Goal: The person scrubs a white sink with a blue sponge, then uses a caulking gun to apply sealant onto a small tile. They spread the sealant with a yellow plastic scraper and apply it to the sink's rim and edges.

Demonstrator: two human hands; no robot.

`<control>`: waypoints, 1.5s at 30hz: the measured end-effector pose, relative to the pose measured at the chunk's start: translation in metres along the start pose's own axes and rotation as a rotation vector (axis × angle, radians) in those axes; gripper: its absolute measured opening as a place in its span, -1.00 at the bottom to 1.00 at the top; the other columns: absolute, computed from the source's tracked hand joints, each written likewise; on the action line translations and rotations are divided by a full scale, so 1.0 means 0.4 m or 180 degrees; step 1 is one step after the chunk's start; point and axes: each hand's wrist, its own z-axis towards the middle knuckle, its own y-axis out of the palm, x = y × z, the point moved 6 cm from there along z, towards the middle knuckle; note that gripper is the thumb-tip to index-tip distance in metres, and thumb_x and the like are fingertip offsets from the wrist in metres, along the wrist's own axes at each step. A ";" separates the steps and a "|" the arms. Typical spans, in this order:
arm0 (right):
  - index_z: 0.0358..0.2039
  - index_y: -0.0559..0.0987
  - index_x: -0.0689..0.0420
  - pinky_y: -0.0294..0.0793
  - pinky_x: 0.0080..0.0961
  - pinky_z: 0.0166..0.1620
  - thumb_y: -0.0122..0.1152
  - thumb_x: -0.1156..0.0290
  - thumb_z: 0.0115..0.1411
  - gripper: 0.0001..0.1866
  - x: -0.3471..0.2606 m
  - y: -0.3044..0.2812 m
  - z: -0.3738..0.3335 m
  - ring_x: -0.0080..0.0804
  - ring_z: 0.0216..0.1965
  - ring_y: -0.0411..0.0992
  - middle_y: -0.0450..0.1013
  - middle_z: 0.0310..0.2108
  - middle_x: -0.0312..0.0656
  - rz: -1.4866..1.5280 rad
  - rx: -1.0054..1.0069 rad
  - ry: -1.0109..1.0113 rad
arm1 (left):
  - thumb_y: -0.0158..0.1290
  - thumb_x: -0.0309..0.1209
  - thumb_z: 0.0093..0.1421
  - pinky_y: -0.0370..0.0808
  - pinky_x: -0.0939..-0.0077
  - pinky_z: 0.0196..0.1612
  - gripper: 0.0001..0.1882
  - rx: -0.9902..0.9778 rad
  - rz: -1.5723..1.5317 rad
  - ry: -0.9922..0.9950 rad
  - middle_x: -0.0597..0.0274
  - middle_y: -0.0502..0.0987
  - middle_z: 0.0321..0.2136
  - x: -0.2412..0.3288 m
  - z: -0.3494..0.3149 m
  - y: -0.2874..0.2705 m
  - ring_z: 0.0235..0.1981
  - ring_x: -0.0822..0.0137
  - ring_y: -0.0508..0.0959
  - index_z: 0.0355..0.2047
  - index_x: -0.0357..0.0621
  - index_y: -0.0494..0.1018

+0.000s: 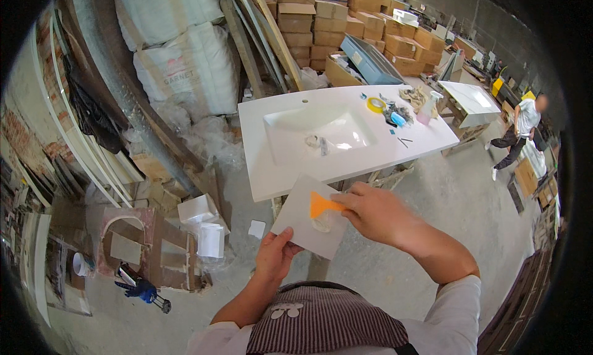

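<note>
Left hand (pixel 275 256) pinches the lower corner of one grey square card (pixel 306 216), fingers closed on its edge. Right hand (pixel 370 214) grips one orange scraper (pixel 322 205), flat on the card, over a pale smear. Both held mid-air, short of the white sink worktop (pixel 333 129)'s near edge. Open concrete floor (pixel 457 200) to the right.

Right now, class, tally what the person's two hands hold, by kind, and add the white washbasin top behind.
Square grey board: 1
Orange scraper: 1
White washbasin top: 1
Total: 3
</note>
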 end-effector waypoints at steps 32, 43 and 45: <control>-0.23 0.48 0.12 0.03 -0.66 -0.65 -0.02 0.25 0.31 -0.78 0.176 0.328 -0.072 -0.68 -0.70 0.10 0.33 -0.63 -0.36 0.4405 0.0013 0.1872 | 0.04 -0.58 0.19 0.46 0.40 -0.04 -0.56 -0.0115 0.0609 0.0220 0.22 0.47 -0.09 -0.035 -0.035 -0.047 -0.11 0.34 0.49 0.09 -0.22 0.30; -0.32 0.60 0.25 0.47 -0.38 -0.33 0.08 0.35 0.10 -0.74 -0.006 0.100 0.103 -0.20 -0.39 0.52 0.53 -0.46 -0.01 -0.0111 -0.1260 -0.0149 | 0.09 -0.53 0.16 0.51 0.36 -0.09 -0.57 -0.0121 0.1066 -0.0448 0.17 0.50 -0.14 -0.079 -0.032 -0.080 -0.13 0.30 0.51 0.05 -0.25 0.34; -0.31 0.61 0.23 0.49 -0.31 -0.28 0.10 0.42 0.03 -0.76 -0.100 0.113 0.094 -0.09 -0.31 0.51 0.52 -0.39 0.03 -0.0956 -0.1726 -0.0175 | 0.10 -0.51 0.16 0.52 0.35 -0.11 -0.58 0.0029 0.1038 -0.0460 0.16 0.50 -0.15 -0.077 -0.032 -0.100 -0.16 0.28 0.53 0.04 -0.24 0.35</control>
